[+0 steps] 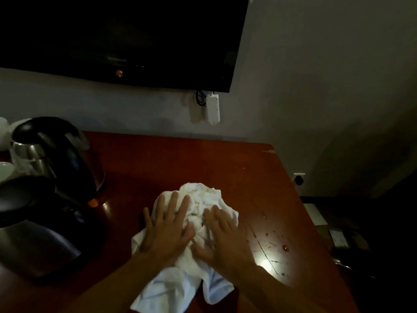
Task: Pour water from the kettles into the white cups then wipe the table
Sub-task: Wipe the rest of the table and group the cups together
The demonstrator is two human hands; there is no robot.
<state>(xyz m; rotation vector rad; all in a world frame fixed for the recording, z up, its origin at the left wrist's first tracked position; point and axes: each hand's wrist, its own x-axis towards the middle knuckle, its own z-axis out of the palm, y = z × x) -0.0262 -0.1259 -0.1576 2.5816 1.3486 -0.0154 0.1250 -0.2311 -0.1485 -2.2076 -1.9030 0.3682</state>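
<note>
Head view showed the white cloth (198, 195) bunched near the middle of the tabletop (180, 159), with both hands laid flat on it side by side. The left hand (167, 231) covered its left half and the right hand (225, 236) its right, fingers straight and spread, pressing rather than gripping, thumbs close together. A loose tail of the cloth trailed toward the near edge. By my reading, wiping was the step in hand. Done well, it would call for an even downward press and a push to the right, since water droplets (285, 247) and thin wet streaks lay on the wood just beside the right hand, with a few specks farther back. The loose tail could drag water over wiped wood, so gathering it under the palms seemed wise. To the left stood two kettles, the far kettle (58, 152) and the near kettle (33, 233), near enough that a wide leftward sweep might knock them. White cups (5, 169) showed only partly behind them at the frame's edge. The tabletop was glossy reddish-brown, chipped at its far right corner. Behind it hung a dark television (112, 37) on a pale wall, a white power strip (212, 109) dangling below it, and a wall socket (299, 179) sat low to the right. The room was dim.
</note>
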